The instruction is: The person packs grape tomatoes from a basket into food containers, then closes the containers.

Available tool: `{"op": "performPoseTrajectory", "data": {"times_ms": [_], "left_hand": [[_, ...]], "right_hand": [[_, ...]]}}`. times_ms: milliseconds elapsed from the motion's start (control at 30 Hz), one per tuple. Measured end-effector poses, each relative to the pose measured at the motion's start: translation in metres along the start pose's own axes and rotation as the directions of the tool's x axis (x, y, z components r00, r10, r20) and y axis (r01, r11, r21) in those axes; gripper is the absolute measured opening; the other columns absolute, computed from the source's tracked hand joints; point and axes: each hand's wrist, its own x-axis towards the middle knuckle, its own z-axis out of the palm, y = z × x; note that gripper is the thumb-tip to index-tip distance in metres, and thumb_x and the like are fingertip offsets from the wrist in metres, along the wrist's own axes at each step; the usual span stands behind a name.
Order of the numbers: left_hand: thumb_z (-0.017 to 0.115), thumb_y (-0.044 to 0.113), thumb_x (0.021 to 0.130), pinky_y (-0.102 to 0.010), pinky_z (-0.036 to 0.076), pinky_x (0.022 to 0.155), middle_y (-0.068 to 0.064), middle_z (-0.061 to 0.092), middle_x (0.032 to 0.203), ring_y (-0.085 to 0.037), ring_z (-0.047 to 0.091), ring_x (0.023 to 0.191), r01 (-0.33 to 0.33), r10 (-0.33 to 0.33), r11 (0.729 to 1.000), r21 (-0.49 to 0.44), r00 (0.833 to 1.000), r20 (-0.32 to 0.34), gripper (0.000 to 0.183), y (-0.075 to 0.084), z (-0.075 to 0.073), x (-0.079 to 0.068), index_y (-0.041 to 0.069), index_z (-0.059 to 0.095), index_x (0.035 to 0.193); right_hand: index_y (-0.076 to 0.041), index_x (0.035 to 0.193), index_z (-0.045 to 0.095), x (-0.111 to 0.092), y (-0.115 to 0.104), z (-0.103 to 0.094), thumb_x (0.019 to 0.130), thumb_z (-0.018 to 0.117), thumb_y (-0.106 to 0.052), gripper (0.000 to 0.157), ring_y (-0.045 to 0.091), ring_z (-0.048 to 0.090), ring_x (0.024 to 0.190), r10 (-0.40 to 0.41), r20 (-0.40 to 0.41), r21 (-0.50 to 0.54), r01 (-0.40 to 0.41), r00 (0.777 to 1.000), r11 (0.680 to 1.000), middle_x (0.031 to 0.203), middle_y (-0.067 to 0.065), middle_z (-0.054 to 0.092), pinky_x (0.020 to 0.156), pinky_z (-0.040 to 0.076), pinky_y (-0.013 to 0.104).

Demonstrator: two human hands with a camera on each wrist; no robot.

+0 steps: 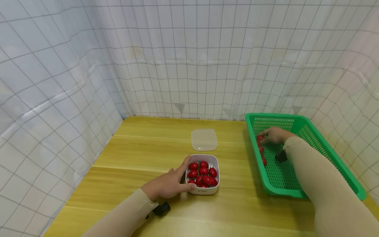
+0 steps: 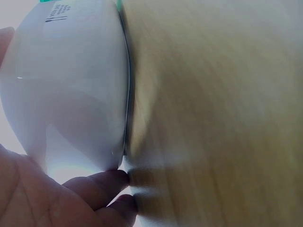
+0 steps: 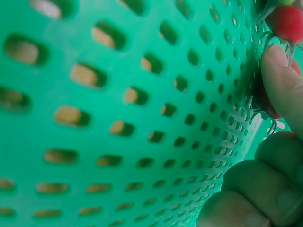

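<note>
A small white square food container [image 1: 217, 184] full of red cherry tomatoes [image 1: 203, 171] stands on the table. My left hand [image 1: 170, 182] holds its left side, thumb at the front corner and index finger along the far left corner. In the left wrist view, the container's smooth wall [image 2: 71, 94] fills the upper left, with curled fingers [image 2: 99, 189] by its base. My right hand [image 1: 276, 135] reaches into a green plastic basket [image 1: 267, 189]. Its thumb [image 3: 279, 71] presses a stemmed cherry tomato [image 3: 288, 22] at the basket's left side, the other fingers curled below.
A translucent square lid [image 1: 204, 140] lies flat on the wooden table [image 1: 142, 144] behind the container. Several loose tomatoes [image 1: 264, 161] line the basket's left inner wall. White grid-patterned curtain [image 1: 189, 59] encloses the table at the back and sides.
</note>
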Motion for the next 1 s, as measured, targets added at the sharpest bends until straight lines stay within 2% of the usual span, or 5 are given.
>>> {"op": "performPoseTrajectory", "data": {"times_ms": [133, 367, 600, 833, 1000], "left_hand": [[0.064, 0.061, 0.098, -0.063, 0.007, 0.132, -0.006, 0.017, 0.176, -0.038, 0.034, 0.157, -0.006, 0.006, 1.000, -0.003, 1.000, 0.001, 0.106, -0.0001, 0.0004, 0.0006, 0.029, -0.006, 0.171], [0.064, 0.061, 0.098, -0.065, 0.010, 0.131, -0.008, 0.018, 0.176, -0.045, 0.027, 0.158, 0.002, -0.002, 1.000, -0.002, 1.000, -0.005, 0.106, -0.0004, 0.0010, 0.0004, 0.029, -0.005, 0.171], [0.064, 0.061, 0.098, -0.062, 0.008, 0.132, -0.007, 0.019, 0.176, -0.038, 0.031, 0.158, -0.001, 0.001, 1.000, 0.005, 1.000, -0.011, 0.105, -0.0003, 0.0014, 0.0018, 0.030, -0.005, 0.171], [0.064, 0.061, 0.098, -0.064, 0.010, 0.131, -0.007, 0.018, 0.176, -0.045, 0.028, 0.158, 0.007, -0.007, 1.000, -0.001, 1.000, -0.010, 0.106, -0.0003, 0.0012, 0.0005, 0.029, -0.005, 0.171], [0.064, 0.062, 0.098, -0.064, 0.009, 0.132, -0.006, 0.016, 0.177, -0.043, 0.029, 0.158, 0.002, -0.002, 1.000, -0.008, 1.000, -0.006, 0.107, -0.0004, 0.0011, 0.0007, 0.029, -0.006, 0.171]], "right_hand": [[-0.007, 0.148, 0.061, -0.0001, 0.0014, 0.0018, 0.101, 0.070, -0.035, 0.055, 0.063, 0.038, 0.142, 0.001, -0.001, 0.004, -0.001, 1.000, 1.000, 0.154, 0.034, 0.047, 0.113, 0.038, 0.074], [-0.008, 0.147, 0.061, 0.0005, 0.0024, 0.0028, 0.101, 0.070, -0.035, 0.055, 0.063, 0.040, 0.142, 0.010, 0.003, 0.009, -0.010, 1.000, 1.000, 0.153, 0.034, 0.049, 0.112, 0.040, 0.074], [-0.007, 0.148, 0.060, -0.0001, 0.0003, 0.0009, 0.101, 0.069, -0.034, 0.055, 0.061, 0.043, 0.140, 0.011, 0.000, -0.001, -0.011, 1.000, 1.000, 0.151, 0.034, 0.051, 0.111, 0.042, 0.072], [-0.008, 0.148, 0.061, -0.0010, -0.0022, 0.0016, 0.101, 0.070, -0.035, 0.054, 0.059, 0.046, 0.139, 0.026, -0.009, 0.003, -0.026, 1.000, 1.000, 0.149, 0.032, 0.055, 0.110, 0.044, 0.070], [-0.008, 0.147, 0.062, 0.0003, -0.0013, 0.0018, 0.101, 0.070, -0.035, 0.054, 0.060, 0.045, 0.139, 0.025, -0.012, 0.008, -0.025, 1.000, 1.000, 0.150, 0.032, 0.054, 0.110, 0.043, 0.071]]}}
